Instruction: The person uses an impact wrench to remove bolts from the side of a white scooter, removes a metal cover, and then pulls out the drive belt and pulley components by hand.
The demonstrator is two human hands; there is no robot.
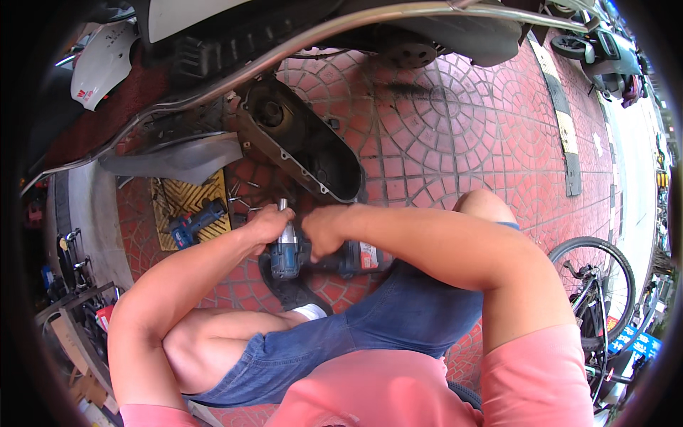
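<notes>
A blue cordless impact wrench [285, 256] lies between my hands, its nose with a metal socket [283, 204] pointing away from me. My left hand [270, 227] is closed around the socket end. Close by on the right, my right hand [326, 228] is bent over the tool's handle side; whether it grips anything is hidden. Just beyond my hands a black scooter drivetrain cover [304, 144] rests with its hollow side up. Left of my left hand, a second blue power tool [196, 223] lies on a yellow and black ramp [160, 200], with several bolts [243, 202] beside it.
A scooter's frame tube [320, 26] and underside stretch across the top. A grey plastic panel [181, 160] lies at left. A bicycle wheel [597, 283] stands at right. Further off are a black and yellow kerb strip [564, 133] and a parked scooter [613, 58].
</notes>
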